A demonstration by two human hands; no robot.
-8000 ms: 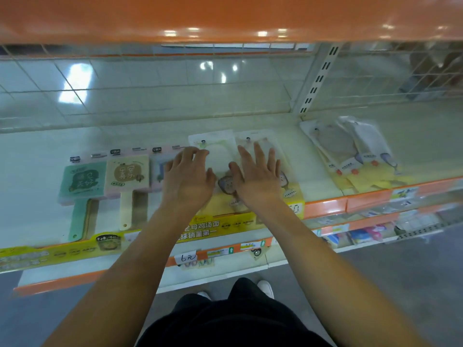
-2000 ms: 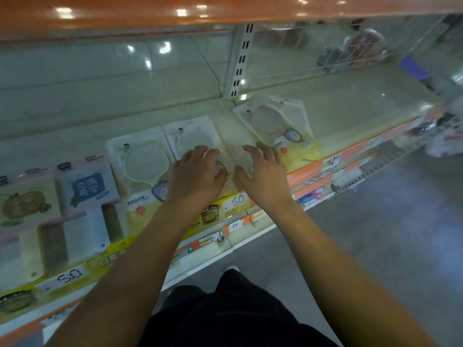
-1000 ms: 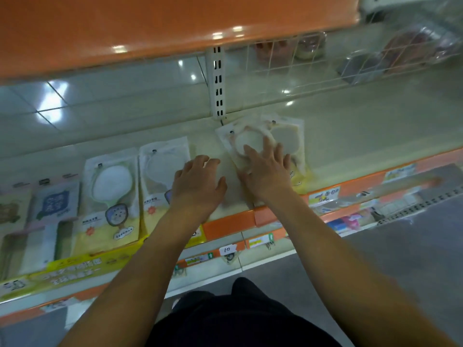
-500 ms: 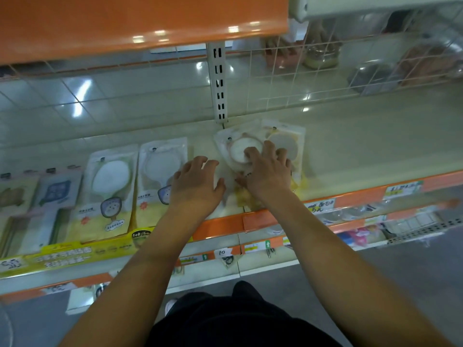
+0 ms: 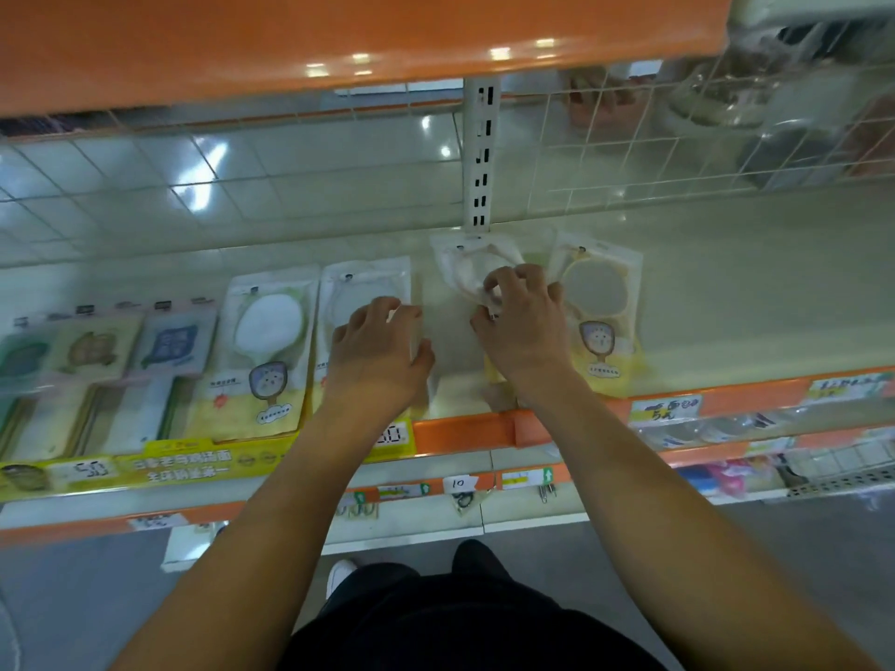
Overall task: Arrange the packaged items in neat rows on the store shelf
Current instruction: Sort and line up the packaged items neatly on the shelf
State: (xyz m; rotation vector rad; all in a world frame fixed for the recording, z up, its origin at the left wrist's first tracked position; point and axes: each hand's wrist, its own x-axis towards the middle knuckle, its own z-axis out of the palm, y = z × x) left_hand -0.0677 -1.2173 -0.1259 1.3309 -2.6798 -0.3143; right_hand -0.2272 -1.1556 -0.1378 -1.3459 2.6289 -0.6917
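Flat clear packets with yellow lower halves lie in a row on the pale shelf (image 5: 726, 293). My right hand (image 5: 520, 326) has its fingers curled on a crumpled packet (image 5: 467, 273) below the slotted upright, pinching its plastic. To its right another packet (image 5: 598, 302) with a round grey disc lies flat. My left hand (image 5: 380, 353) rests with bent fingers on the right edge of a packet (image 5: 363, 297). One more packet (image 5: 266, 346) with a white disc lies further left.
Packaged boards (image 5: 97, 360) in green, beige and blue fill the shelf's left end. An orange shelf (image 5: 339, 36) overhangs above. A wire grid (image 5: 678, 128) backs the right bay. Orange price strip (image 5: 460, 431) and lower shelves with hooks lie below.
My right hand's fingers have curled and gathered the packet's plastic, where they lay flat on it before. The left hand has stayed on its packet. The camera has tilted slightly.
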